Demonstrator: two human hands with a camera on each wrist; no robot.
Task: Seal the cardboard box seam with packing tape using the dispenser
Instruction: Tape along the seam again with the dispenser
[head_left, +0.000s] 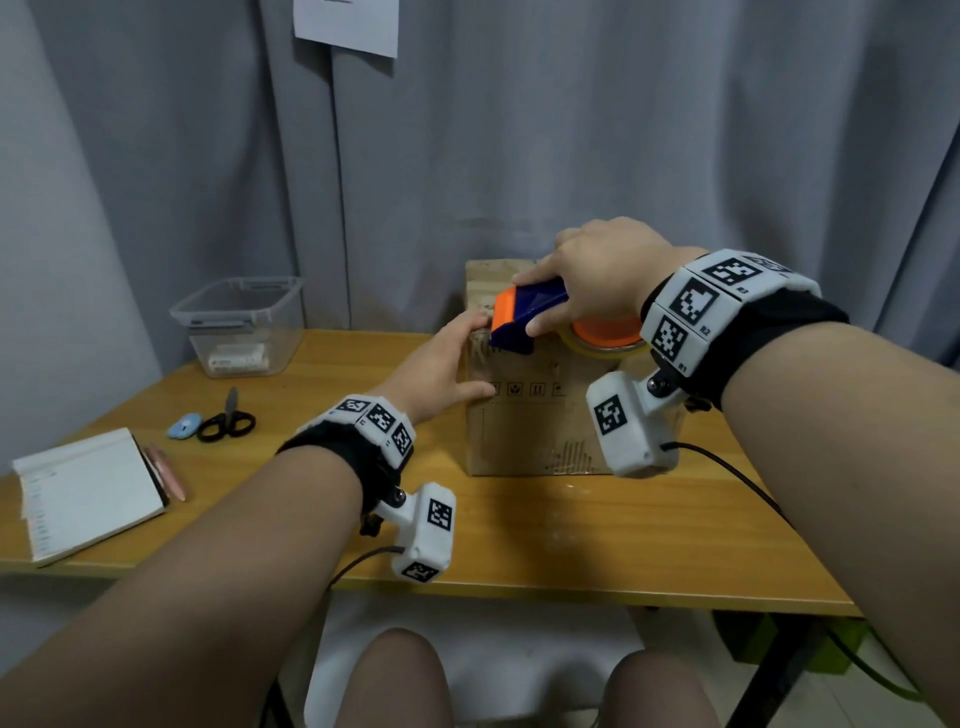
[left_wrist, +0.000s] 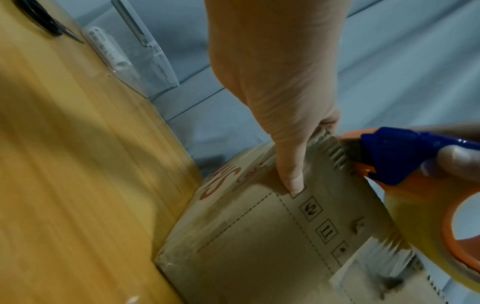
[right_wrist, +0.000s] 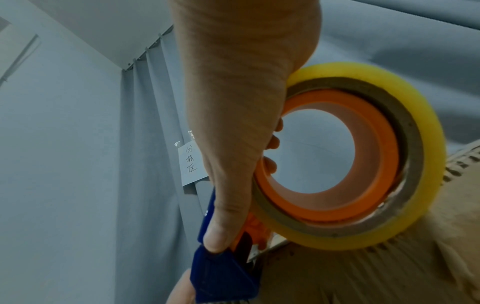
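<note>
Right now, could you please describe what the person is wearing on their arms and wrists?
Both forearms are bare, with no sleeves. The left wrist carries a black fabric band topped with white blocks printed with black square markers; the right wrist has a matching one. Under each hangs a white marker-tagged camera housing, each trailing a thin black cable.

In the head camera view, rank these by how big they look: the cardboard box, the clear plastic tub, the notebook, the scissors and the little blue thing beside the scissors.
Largest to smallest, as they look in the head view:
1. Cardboard box
2. Notebook and plastic tub: look about alike, and the notebook lies nearer the camera, so I won't rank them.
3. Scissors
4. Small blue thing
</note>
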